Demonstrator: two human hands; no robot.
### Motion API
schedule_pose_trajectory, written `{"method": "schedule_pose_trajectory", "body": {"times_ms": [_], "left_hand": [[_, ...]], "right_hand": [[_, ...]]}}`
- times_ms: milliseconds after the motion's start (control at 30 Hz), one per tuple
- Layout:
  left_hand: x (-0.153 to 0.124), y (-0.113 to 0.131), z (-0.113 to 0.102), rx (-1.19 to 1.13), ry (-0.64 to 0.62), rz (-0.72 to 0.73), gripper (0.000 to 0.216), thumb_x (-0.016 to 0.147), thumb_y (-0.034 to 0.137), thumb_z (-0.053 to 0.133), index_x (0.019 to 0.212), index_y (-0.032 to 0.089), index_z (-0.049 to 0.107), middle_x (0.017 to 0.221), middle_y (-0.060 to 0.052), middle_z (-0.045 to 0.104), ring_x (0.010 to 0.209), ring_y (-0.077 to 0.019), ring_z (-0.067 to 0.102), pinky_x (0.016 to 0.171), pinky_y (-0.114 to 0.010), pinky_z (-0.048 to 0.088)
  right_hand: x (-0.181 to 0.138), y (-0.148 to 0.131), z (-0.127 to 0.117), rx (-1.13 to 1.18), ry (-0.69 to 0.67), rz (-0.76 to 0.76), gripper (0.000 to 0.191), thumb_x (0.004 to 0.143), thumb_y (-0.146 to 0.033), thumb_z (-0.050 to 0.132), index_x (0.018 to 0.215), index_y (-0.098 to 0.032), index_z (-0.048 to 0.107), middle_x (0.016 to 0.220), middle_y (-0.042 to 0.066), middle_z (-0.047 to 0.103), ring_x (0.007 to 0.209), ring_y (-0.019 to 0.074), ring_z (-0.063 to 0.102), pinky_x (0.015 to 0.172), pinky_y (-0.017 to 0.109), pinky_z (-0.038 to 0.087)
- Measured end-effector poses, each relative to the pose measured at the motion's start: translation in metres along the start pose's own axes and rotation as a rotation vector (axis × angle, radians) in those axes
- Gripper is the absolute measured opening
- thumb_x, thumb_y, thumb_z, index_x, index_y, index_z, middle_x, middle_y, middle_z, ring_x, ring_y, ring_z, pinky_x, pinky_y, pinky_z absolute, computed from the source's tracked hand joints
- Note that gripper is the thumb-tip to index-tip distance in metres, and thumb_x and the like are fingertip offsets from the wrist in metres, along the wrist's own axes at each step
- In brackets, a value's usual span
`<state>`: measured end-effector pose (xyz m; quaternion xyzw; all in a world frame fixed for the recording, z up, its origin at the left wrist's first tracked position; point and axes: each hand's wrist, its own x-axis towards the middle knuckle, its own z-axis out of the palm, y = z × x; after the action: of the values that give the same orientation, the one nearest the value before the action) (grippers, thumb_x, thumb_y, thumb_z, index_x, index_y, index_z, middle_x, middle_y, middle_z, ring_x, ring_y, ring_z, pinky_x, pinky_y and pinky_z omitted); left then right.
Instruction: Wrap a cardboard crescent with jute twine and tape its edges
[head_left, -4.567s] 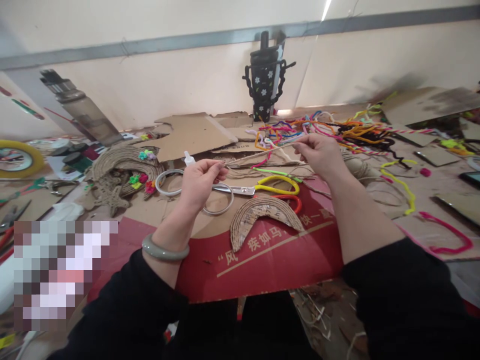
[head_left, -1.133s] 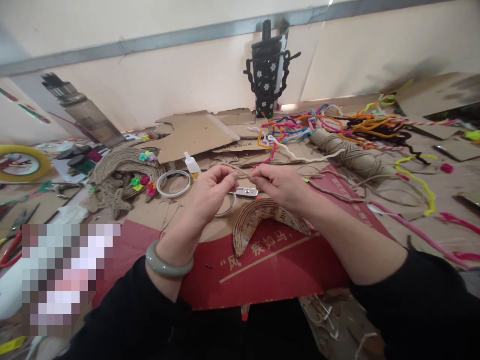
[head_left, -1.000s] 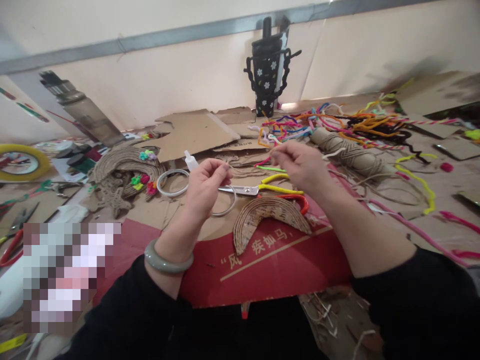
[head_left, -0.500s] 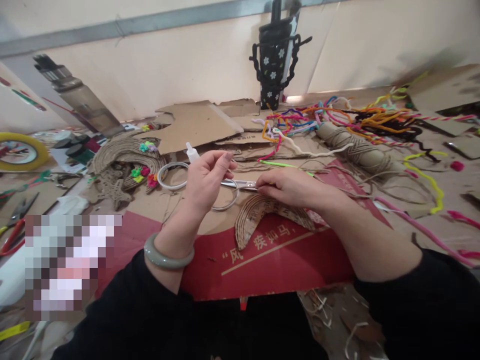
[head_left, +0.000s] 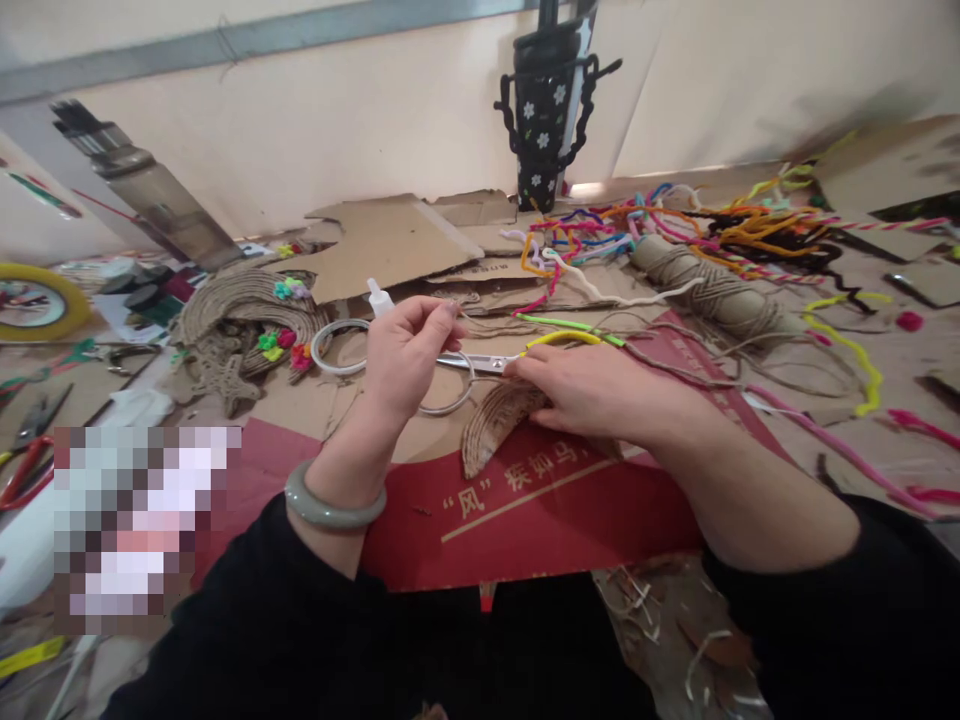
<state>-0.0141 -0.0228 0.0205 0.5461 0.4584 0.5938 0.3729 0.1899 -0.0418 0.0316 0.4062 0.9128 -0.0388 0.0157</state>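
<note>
My left hand (head_left: 411, 355), with a pale green bangle (head_left: 334, 508) at its wrist, is closed in a pinch. Whatever lies between its fingertips is too small to make out. My right hand (head_left: 577, 385) reaches across a twine-covered crescent (head_left: 491, 432), fingers over the outer edge and thumb by the inner edge; its grip is partly hidden. Behind those fingers lie scissors (head_left: 480, 363) with a yellow handle. Two pale rings (head_left: 448, 405) lie around and below my left hand, partly covered by it. A white-tipped glue bottle (head_left: 380, 300) shows just behind it.
Red printed cardboard (head_left: 540, 530) lies beneath the work. A twine roll (head_left: 705, 285) and tangled pipe cleaners (head_left: 780, 235) are at the right. Left are a twine-wrapped ring with small flowers (head_left: 225, 300), yellow tape (head_left: 71, 310) and pliers (head_left: 34, 440). A black tumbler (head_left: 541, 125) stands behind.
My right hand has come off the scissors, whose yellow handle now shows, and has moved nearer onto the crescent. My left hand keeps its pinch. The view has shifted slightly.
</note>
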Motion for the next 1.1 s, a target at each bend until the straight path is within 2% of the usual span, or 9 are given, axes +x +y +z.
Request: {"method": "schedule_pose_trajectory", "body": {"times_ms": [67,200,333,433,533,667,867,1000,1100], "left_hand": [[0.002,0.002,0.0,-0.054,0.071,-0.018,0.02,0.076,0.036,0.07,0.077,0.017,0.066,0.063,0.0,0.069,0.05,-0.0075,0.059,0.049,-0.018,0.047],[0.004,0.006,0.001,-0.203,0.189,-0.148,0.015,0.072,0.024,0.067,0.085,0.018,0.065,0.074,0.001,0.07,0.057,-0.007,0.062,0.046,-0.015,0.042],[-0.005,0.009,0.008,-0.231,-0.01,-0.322,0.035,0.062,0.013,0.068,0.096,0.016,0.065,0.088,-0.003,0.072,0.07,-0.0108,0.067,0.053,-0.016,0.047],[-0.011,0.009,0.012,-0.24,-0.119,-0.333,0.046,0.066,0.023,0.075,0.109,0.015,0.063,0.1,-0.008,0.072,0.079,-0.015,0.069,0.057,-0.019,0.051],[-0.012,0.009,0.012,-0.237,-0.101,-0.263,0.057,0.07,0.029,0.076,0.123,0.018,0.057,0.102,-0.008,0.072,0.078,-0.0154,0.07,0.058,-0.021,0.053],[-0.01,0.005,0.01,-0.146,-0.076,-0.118,0.07,0.073,0.022,0.073,0.137,0.028,0.047,0.1,-0.004,0.071,0.074,-0.0145,0.071,0.06,-0.022,0.055],[-0.007,-0.004,0.008,-0.093,-0.118,-0.03,0.051,0.077,0.024,0.07,0.126,0.021,0.056,0.087,-0.003,0.071,0.074,-0.0157,0.072,0.063,-0.024,0.058],[-0.004,-0.007,0.007,-0.078,-0.104,-0.023,0.042,0.077,0.024,0.07,0.118,0.019,0.059,0.076,0.0,0.069,0.071,-0.0154,0.073,0.063,-0.024,0.059],[-0.003,-0.007,0.007,-0.096,-0.096,-0.037,0.04,0.076,0.021,0.069,0.116,0.018,0.059,0.073,0.001,0.069,0.07,-0.0148,0.073,0.062,-0.023,0.06]], "right_hand": [[0.002,0.005,-0.003,0.053,0.117,0.115,0.04,0.081,-0.032,0.062,0.12,-0.021,0.059,0.111,0.01,0.068,0.092,0.0265,0.066,0.065,0.032,0.044],[0.006,0.023,-0.007,0.228,0.514,0.378,0.049,0.078,-0.038,0.065,0.122,-0.018,0.058,0.117,0.012,0.067,0.098,0.0288,0.064,0.077,0.038,0.048],[0.01,0.034,-0.004,0.338,0.719,0.434,0.046,0.075,-0.036,0.065,0.117,-0.017,0.059,0.112,0.012,0.068,0.099,0.0292,0.064,0.081,0.042,0.049],[0.014,0.032,0.002,0.352,0.726,0.443,0.045,0.074,-0.036,0.065,0.114,-0.017,0.06,0.11,0.012,0.069,0.101,0.0305,0.063,0.084,0.045,0.049],[0.018,0.026,0.007,0.353,0.695,0.419,0.044,0.073,-0.035,0.065,0.114,-0.017,0.06,0.113,0.013,0.068,0.103,0.0318,0.062,0.086,0.046,0.048],[0.02,0.022,0.009,0.344,0.648,0.391,0.042,0.075,-0.035,0.065,0.112,-0.017,0.06,0.112,0.014,0.068,0.103,0.0321,0.062,0.086,0.045,0.047],[0.019,0.018,0.007,0.329,0.552,0.437,0.046,0.076,-0.039,0.067,0.116,-0.017,0.06,0.111,0.013,0.069,0.098,0.0315,0.064,0.079,0.042,0.047],[0.019,0.016,0.006,0.344,0.555,0.424,0.048,0.076,-0.042,0.068,0.117,-0.018,0.061,0.111,0.012,0.069,0.098,0.0302,0.063,0.079,0.04,0.046],[0.018,0.02,0.005,0.37,0.587,0.382,0.04,0.082,-0.043,0.062,0.112,-0.017,0.064,0.109,0.012,0.07,0.096,0.0278,0.063,0.079,0.038,0.046]]}}
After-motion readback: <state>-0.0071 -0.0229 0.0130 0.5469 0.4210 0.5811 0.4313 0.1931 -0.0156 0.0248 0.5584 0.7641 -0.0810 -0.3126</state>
